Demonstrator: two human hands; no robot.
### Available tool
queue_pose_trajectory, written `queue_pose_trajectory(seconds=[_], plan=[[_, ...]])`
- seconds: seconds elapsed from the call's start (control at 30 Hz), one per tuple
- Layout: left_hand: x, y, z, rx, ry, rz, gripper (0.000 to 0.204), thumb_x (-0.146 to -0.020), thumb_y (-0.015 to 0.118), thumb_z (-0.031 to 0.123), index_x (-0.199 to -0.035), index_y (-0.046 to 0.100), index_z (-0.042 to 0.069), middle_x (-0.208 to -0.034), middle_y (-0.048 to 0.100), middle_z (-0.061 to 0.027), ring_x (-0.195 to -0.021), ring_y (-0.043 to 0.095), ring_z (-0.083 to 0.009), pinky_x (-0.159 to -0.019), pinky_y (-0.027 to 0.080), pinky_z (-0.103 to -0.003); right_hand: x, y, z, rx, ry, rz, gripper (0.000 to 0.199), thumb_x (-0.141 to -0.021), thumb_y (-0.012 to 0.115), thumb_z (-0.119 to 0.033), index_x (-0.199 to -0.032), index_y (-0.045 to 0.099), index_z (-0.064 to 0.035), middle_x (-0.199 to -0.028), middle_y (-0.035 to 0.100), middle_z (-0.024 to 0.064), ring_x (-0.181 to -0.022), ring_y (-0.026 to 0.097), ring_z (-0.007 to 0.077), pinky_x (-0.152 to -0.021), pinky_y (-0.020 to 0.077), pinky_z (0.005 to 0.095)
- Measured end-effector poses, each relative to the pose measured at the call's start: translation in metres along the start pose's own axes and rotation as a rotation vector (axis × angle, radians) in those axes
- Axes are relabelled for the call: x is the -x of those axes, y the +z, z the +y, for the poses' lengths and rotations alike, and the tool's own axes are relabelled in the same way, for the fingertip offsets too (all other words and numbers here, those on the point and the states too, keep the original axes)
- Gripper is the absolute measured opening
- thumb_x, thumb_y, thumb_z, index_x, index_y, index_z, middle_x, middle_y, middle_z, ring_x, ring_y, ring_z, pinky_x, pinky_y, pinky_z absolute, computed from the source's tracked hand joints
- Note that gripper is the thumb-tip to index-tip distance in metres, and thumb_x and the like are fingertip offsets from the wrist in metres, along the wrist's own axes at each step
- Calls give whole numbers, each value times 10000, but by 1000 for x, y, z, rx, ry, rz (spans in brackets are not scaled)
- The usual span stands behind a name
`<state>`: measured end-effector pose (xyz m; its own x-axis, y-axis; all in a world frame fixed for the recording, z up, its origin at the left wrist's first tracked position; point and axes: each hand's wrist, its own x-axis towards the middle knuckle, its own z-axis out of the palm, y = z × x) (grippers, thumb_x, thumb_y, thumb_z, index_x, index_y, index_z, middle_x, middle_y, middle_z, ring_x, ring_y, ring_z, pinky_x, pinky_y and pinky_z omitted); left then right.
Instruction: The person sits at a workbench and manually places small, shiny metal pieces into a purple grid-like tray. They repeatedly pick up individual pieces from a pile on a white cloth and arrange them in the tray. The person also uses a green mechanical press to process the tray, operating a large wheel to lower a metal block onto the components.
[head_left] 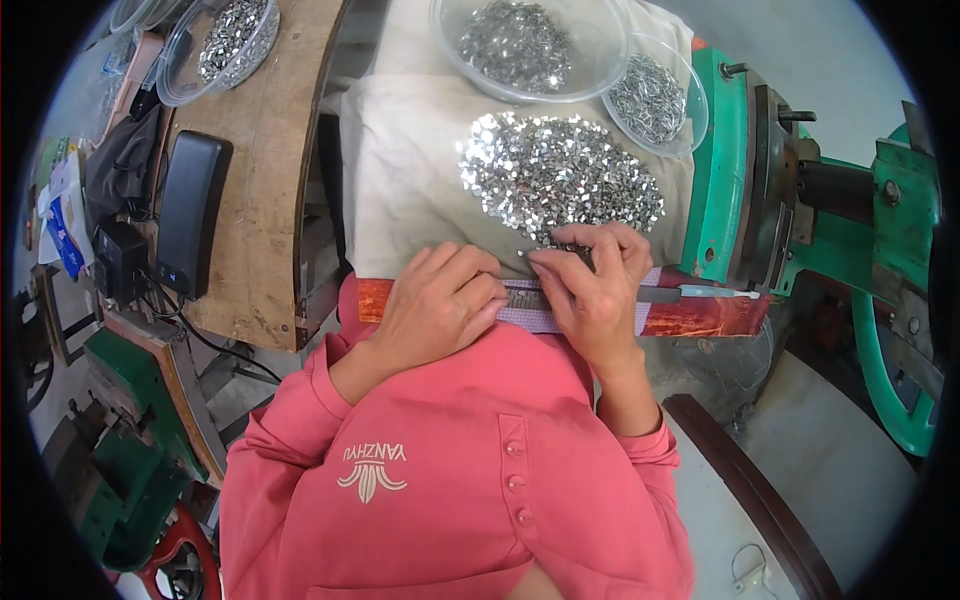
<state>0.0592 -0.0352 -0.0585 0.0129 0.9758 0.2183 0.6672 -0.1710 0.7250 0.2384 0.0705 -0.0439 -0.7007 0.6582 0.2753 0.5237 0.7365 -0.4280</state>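
Note:
A heap of small shiny metal pieces [560,175] lies spread on a pale cloth [405,150] in front of me. At the heap's near edge is my right hand [598,285], its fingers curled down among the pieces; what its fingertips pinch, if anything, is hidden. My left hand [440,298] is closed over the left part of a narrow dark metal bar [525,299] along the near edge. Small pieces appear lined up on the bar between my hands. Beneath it runs a reddish board [705,318] with a checked cloth strip.
Beyond the heap stand a large clear bowl [530,92] of metal pieces and a smaller tub [652,98] of thin metal parts. A green machine [712,170] flanks the right side. On the left wooden table [255,130] are a black power bank [193,210] and another bowl [215,85].

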Motion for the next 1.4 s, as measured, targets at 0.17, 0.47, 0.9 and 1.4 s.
queue_pose_trajectory(seconds=[0.17, 0.47, 0.9, 1.4], plan=[[4, -4, 0, 63, -67, -25, 280, -711, 814, 147, -920, 642, 77, -1038, 605, -65, -898, 560, -268, -772, 453, -372, -9, 2, -3, 73, -90, -82, 131, -761, 732, -166, -886, 741, -205, -1098, 614, -38, -1124, 479, 243, -943, 333, 411], [13, -4, -5, 97, -88, -18, 329, -699, 828, 127, -948, 625, 58, -1072, 601, -97, -943, 570, -288, -805, 471, -381, -8, -4, -6, -17, 21, -42, 167, -680, 818, -167, -792, 694, -158, -1045, 627, -37, -1100, 486, 242, -911, 318, 418], [9, -2, -7, 84, -40, -5, 314, -709, 822, 132, -948, 633, 59, -1057, 596, -96, -901, 555, -282, -775, 464, -376, 25, -5, -19, -69, 91, -7, 204, -681, 826, -187, -866, 742, -199, -1024, 628, -44, -1049, 508, 233, -894, 318, 391], [4, 5, 2, -14, 32, 22, 153, -770, 746, 152, -892, 678, 88, -976, 612, -29, -894, 580, -219, -774, 452, -354, 10, -6, 3, 108, 14, 11, 205, -696, 804, -150, -887, 753, -205, -1046, 637, -48, -1070, 507, 231, -915, 314, 389]])
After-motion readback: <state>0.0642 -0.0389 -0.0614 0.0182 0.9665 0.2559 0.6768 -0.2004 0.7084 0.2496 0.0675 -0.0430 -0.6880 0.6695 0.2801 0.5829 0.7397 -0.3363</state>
